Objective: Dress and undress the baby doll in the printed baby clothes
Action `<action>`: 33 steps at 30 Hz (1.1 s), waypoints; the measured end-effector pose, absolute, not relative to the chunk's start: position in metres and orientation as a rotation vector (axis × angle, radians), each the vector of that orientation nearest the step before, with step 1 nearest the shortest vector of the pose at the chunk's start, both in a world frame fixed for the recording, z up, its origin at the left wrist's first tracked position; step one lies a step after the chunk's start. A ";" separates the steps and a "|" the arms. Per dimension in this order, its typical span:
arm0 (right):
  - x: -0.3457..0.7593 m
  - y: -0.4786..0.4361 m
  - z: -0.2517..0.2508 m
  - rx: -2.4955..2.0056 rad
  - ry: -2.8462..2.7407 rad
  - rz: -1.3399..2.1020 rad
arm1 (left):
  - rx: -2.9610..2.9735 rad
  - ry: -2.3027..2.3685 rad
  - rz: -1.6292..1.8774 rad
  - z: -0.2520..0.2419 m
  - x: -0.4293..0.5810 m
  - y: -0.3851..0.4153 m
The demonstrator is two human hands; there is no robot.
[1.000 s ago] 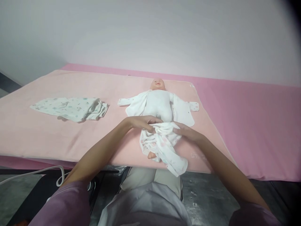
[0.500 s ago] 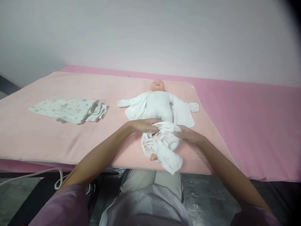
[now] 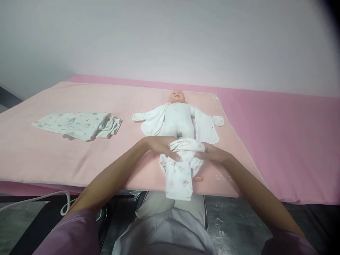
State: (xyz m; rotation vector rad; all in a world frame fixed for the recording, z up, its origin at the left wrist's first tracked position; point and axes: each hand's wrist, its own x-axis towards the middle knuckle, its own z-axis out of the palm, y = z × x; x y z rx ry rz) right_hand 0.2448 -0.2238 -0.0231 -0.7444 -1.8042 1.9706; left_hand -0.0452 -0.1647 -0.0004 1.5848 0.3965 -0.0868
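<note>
A: Behind everything we have a pale wall [image 3: 170,42], and below our grip a peach pad [image 3: 79,99] spread over a pink surface [image 3: 278,141]. What are we holding?

B: The printed garment [image 3: 178,177], bunched near the pad's front edge. Our left hand [image 3: 162,144] pinches one side, our right hand [image 3: 214,153] the other, thumbs on top; most of our fingers are hidden.

A: Where might that go wrong?

B: Its loose end drops from between our thumbs and over the edge, above our pale trousers [image 3: 159,205]. If we leaned in, it could catch against us and pull the gathers out of our grip.

A: And the small foot [image 3: 198,179], just to the right of that end?

B: Blurred. We can't tell whether the legs run inside the cloth or only beneath it. If we tugged blindly, a fold could hook the foot and twist the leg.

A: Beyond our grip, the doll [image 3: 176,118] lies face up, head farthest away.

B: Light, we'd judge, so a hard pull could drag it towards us and ruck the white jacket [image 3: 208,127] spread on both sides of it.

A: The folded cloth [image 3: 79,125], well left of our grip?

B: Only a wide sweep of our left forearm would disturb it.
</note>
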 end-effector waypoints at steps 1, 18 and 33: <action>0.245 -0.224 -0.024 -0.752 -1.811 1.961 | 1.598 0.397 -0.098 0.000 -0.045 -0.165; 0.243 -0.226 -0.029 -0.666 -1.876 2.039 | 1.609 0.373 -0.022 -0.006 -0.047 -0.167; 0.236 -0.232 -0.038 -0.817 -1.830 1.867 | 1.549 0.541 0.206 -0.004 -0.054 -0.196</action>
